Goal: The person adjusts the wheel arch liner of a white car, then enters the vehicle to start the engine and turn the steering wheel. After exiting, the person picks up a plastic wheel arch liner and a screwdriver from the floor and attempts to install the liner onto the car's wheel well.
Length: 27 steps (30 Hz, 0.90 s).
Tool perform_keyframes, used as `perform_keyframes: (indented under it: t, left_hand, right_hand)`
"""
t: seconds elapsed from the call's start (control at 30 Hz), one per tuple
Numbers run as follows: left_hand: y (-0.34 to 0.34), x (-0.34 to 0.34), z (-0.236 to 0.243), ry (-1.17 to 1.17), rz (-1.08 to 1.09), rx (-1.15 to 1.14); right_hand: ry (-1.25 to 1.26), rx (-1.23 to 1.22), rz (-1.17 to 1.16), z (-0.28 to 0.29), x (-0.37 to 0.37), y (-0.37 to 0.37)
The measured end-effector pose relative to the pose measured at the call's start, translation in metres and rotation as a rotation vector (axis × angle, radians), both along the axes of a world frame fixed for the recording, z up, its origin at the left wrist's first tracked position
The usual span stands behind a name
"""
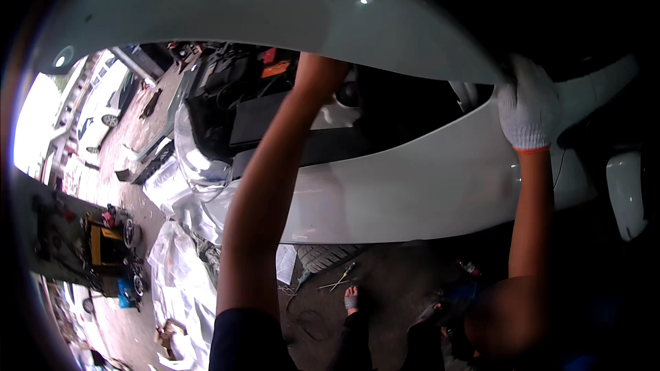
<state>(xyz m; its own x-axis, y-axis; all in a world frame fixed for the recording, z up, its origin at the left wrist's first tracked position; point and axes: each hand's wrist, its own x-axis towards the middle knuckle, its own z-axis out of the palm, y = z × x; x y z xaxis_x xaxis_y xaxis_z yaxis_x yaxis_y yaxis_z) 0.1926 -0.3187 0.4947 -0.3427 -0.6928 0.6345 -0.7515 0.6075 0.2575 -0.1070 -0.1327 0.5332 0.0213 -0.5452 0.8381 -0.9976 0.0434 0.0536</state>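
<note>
A raised pale car hood (275,7) spans the top of the view. My left arm reaches up under its edge; only the wrist end of my left hand (322,72) shows, and the hood hides its fingers. On the right, my right hand (528,106), in a white knit glove with an orange cuff, is closed on the hood's rear corner, its fingertips partly lost in shadow. Below that hand lies the pale front fender (412,192). Between hood and fender the dark engine bay (261,120) is visible, with black covers and an orange part.
A headlight (192,144) sits at the car's front corner, beside crumpled silvery sheeting (182,268). Under the fender are a tire (326,257) and tools (342,278) on the floor. A side mirror (625,192) stands at right. A white car (103,113) is parked beyond.
</note>
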Motion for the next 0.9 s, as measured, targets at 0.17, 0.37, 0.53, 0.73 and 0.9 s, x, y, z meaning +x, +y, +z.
perform_keyframes:
  t: [0.17, 0.37, 0.53, 0.73, 0.9]
  left_hand:
    - [-0.104, -0.019, -0.030, -0.555, 0.235, 0.272]
    - [-0.127, -0.004, -0.035, -0.670, 0.296, 0.370]
    - [-0.130, 0.005, -0.030, -0.694, 0.311, 0.397]
    - [-0.131, 0.009, -0.034, -0.716, 0.310, 0.406]
    - [-0.140, 0.004, -0.030, -0.736, 0.279, 0.395]
  right_hand:
    - [0.075, -0.023, -0.009, 0.001, 0.000, -0.003]
    - [0.039, 0.005, 0.060, 0.001, -0.001, -0.006]
    - [0.002, -0.109, 0.066, 0.012, 0.007, -0.003]
    - [0.007, -0.197, 0.117, 0.009, 0.016, -0.007]
    - [0.084, -0.233, 0.150, 0.007, 0.007, -0.011]
